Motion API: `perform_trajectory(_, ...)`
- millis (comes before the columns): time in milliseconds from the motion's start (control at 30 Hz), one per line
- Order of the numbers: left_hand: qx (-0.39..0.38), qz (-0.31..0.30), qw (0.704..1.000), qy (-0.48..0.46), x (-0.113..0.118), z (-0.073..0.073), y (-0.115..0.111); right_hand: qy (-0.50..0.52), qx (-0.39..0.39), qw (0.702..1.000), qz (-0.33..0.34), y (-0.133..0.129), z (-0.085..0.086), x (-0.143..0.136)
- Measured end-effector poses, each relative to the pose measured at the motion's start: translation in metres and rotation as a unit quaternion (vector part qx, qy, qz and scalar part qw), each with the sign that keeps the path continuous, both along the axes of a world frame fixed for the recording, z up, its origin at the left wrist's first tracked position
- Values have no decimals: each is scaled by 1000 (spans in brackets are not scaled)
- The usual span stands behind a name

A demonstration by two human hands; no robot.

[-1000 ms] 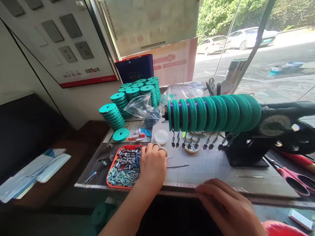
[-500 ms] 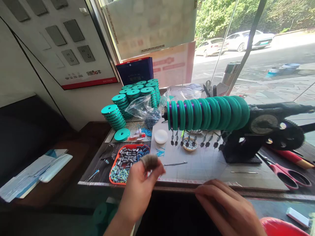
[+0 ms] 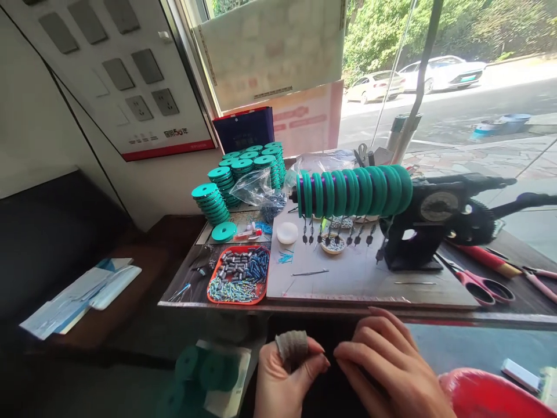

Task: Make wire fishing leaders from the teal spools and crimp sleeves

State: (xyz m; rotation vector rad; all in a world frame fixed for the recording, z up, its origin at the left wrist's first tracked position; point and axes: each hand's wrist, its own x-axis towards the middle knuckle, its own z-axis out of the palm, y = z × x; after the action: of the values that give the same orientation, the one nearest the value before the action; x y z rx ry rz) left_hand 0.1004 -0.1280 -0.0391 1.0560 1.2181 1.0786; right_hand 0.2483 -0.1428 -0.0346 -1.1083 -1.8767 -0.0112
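My left hand (image 3: 291,374), a grey wrap round one finger, pinches thumb against forefinger just in front of the table edge. Close to its right, my right hand (image 3: 387,366) has thumb and forefinger pressed together. Whatever either pinch holds is too small to make out. Beyond them stands a black hand-cranked winder (image 3: 439,208), its shaft carrying a row of green spools (image 3: 354,191) with small dark weights dangling below. An orange tray (image 3: 267,284) of metal weights and small coloured pieces lies on the left. A thin metal tool (image 3: 310,272) rests on the pale board (image 3: 348,287).
Stacked green foam spools (image 3: 209,203) stand at the back left beside a clear plastic bag (image 3: 255,186). Near the board are a white round lump (image 3: 287,233) and a small dish of beads (image 3: 333,245). Pink-handled scissors (image 3: 487,290) and a red basin (image 3: 491,395) are on the right.
My left hand has come down and right from near the tray, closer to my right hand, still pinched. My right hand has shifted slightly left. The camera view has also shifted.
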Motion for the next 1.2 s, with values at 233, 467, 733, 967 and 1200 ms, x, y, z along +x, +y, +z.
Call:
perform_trajectory(233, 16, 23, 999, 18, 1, -13, -5, 28, -21, 999, -21, -4, -1, -5)
perform_trajectory(467, 37, 31, 998, 44, 3, -14, -7, 44, -15, 998, -52, -5, -4, -13)
perform_trajectory(733, 68, 41, 991, 111, 2, -12, -9, 28, -18, 997, -66, -5, -7, -15)
perform_trajectory(967, 73, 30, 985, 151, -2, -19, -10, 12, -12, 997, -72, -3, -5, -16)
perform_trajectory(1200, 107, 16, 977, 183, -4, -19, -8, -3, -11, 997, -75, -2, -7, -17)
